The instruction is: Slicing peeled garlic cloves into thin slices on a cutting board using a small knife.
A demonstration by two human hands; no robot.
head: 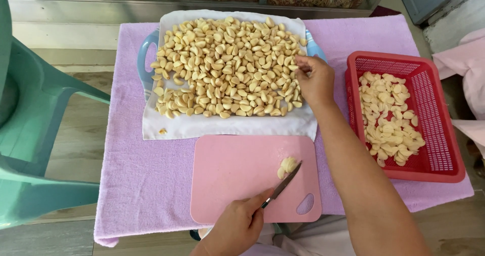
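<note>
A person's left hand (237, 224) grips a small knife (283, 184), fingers curled tight around the handle, the blade tip touching a few peeled garlic cloves (287, 165) on a pink cutting board (237, 177). The right hand (316, 79) reaches ahead to the heap of garlic (227, 66) spread on a white cloth (202, 127) over a blue-handled tray (144, 56); its fingers (301, 64) appear pinched on a clove at the heap's edge, though the grip is partly hidden. Just right of that hand, a red plastic basket (439, 129) holds more pale cloves (389, 119). A lilac towel (146, 180) covers the table beneath everything, and a green plastic chair (30, 134) stands well left of the fingers.
</note>
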